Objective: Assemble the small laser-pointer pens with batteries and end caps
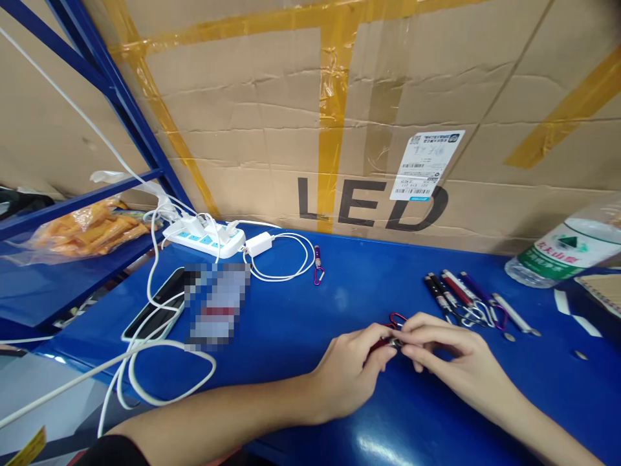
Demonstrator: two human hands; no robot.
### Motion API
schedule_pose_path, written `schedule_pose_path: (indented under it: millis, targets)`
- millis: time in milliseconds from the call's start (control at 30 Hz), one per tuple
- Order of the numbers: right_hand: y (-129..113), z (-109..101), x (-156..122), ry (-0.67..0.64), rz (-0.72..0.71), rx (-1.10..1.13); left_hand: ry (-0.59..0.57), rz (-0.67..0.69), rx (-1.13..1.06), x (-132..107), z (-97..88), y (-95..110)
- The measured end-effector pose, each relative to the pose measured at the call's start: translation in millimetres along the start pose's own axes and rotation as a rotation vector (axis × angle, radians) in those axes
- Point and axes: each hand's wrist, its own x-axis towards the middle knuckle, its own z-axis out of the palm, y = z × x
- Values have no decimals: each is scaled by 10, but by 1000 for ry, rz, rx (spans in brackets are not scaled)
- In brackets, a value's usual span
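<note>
A small red keychain flashlight point(379, 343) with a red carabiner clip point(398, 317) is held just above the blue tabletop. My left hand point(350, 370) is closed round its body. At the silvery end, the fingertips of my right hand point(449, 346) pinch together; the fingers partly hide what is between them. Beyond my right hand lie several similar keychain flashlights, among them a black one point(437, 294), a red one point(458, 289) and a silver one point(512, 313). Small round button cells point(581, 355) rest near them.
A purple keychain flashlight point(317, 259) lies near the back edge. At left are a white power strip point(206, 239), looping white cables point(167, 400), a phone point(158, 310) and a pixelated object point(218, 310). A large cardboard box point(272, 129) walls the back; a water bottle point(565, 246) leans at right.
</note>
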Motion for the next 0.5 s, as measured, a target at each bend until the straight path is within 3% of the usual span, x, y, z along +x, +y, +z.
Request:
schedule_pose_path:
  millis: [500]
  targets:
    - [68,-40,-28,-51,52,-28,-12,24,50,1,-16,20]
